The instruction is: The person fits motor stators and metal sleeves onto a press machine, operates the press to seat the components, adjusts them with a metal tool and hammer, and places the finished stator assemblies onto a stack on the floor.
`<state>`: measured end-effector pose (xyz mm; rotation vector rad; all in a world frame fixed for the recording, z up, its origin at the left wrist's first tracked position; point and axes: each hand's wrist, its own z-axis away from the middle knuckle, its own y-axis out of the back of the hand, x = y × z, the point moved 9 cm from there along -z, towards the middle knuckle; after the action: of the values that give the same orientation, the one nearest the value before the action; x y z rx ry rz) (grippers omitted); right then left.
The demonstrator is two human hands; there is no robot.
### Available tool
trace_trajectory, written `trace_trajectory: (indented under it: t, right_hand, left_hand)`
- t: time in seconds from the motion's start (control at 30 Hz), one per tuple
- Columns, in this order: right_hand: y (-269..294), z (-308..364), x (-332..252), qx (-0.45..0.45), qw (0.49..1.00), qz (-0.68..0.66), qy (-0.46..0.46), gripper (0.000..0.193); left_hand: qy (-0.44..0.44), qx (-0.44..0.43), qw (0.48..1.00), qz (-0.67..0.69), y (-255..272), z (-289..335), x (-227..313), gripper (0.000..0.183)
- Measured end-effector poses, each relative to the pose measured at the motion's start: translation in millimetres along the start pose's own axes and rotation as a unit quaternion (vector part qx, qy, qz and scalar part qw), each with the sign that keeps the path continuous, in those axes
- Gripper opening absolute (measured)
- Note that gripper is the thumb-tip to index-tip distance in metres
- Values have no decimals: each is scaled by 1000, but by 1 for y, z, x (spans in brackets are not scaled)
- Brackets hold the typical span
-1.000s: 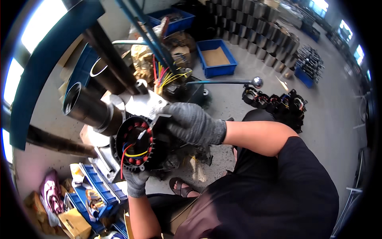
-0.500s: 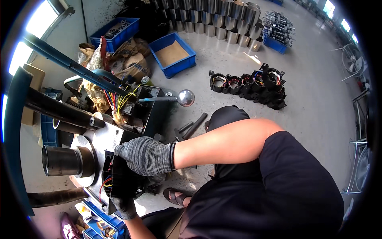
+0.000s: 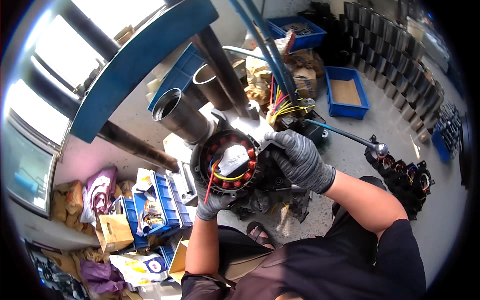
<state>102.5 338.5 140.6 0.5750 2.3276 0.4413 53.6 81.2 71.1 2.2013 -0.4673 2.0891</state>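
A black motor housing (image 3: 201, 170) is held up between my two gloved hands, its round open end facing me. Inside it sits a ring of red-copper stator windings (image 3: 251, 162), with red, yellow and blue lead wires (image 3: 210, 181) hanging at its lower left. Through the bore a bright metal surface shows. My left hand (image 3: 216, 204) grips the lower edge from below, its fingers partly hidden behind the housing. On the upper right, my right hand (image 3: 306, 161) is closed round a protruding lug. Just behind the housing stands a dark metal cylinder (image 3: 182, 117) on the press.
The press has a blue frame (image 3: 145, 65), dark columns (image 3: 220, 70) and a ball-ended lever (image 3: 380, 149) at the right. Blue bins (image 3: 167, 200) stand at left. Beyond are a blue tray (image 3: 346, 111), rows of metal sleeves (image 3: 382, 55) and more black housings (image 3: 407, 185) on the floor.
My view has swung left. The housing has turned from side-on beside the press plate to open end facing me, raised in both hands. My right hand has shifted onto its lug.
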Motion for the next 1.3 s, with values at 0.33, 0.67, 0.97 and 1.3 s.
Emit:
trace_trajectory:
  t: [0.33, 0.67, 0.97, 1.3]
  right_hand:
    - [-78, -133, -12, 67, 986, -137, 59, 34]
    - [-130, -218, 5, 87, 988, -110, 62, 26]
    - [-163, -272, 40, 2, 999, -1, -40, 32]
    - [-172, -295, 93, -22, 997, -8, -68, 37]
  left_hand:
    - [-405, -23, 891, -204, 61, -43, 149, 139]
    - [-433, -64, 871, -225, 126, -131, 177, 119]
    - [-243, -80, 967, -16, 170, -181, 155, 82]
    - [-242, -75, 967, -27, 161, -193, 153, 52]
